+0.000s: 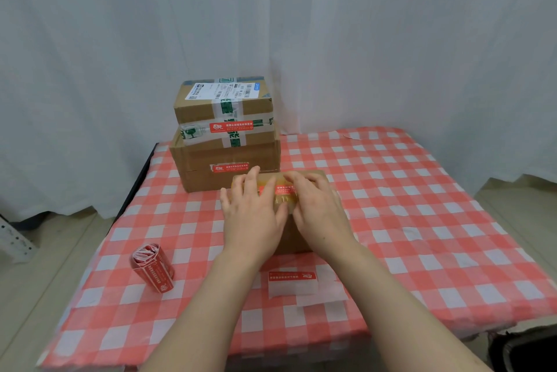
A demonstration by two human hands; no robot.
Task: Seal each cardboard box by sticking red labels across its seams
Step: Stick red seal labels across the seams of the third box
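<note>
A small cardboard box (297, 239) lies in the middle of the table, mostly covered by my hands. A red label (284, 189) runs across its taped top seam. My left hand (251, 209) presses flat on the label's left part, fingers spread. My right hand (316, 205) presses on its right part, fingers slightly bent. Behind stand two stacked boxes: the larger lower box (205, 169) carries a red label (229, 167) on its front, and the upper box (196, 106) has a red label (231, 126) over green-printed tape.
A roll of red labels (152, 269) lies at the table's front left. A loose red label on white backing paper (291, 281) lies near the front edge, beside another white backing sheet (322, 297). The red-and-white checked tablecloth (422, 221) covers the table; white curtains hang behind.
</note>
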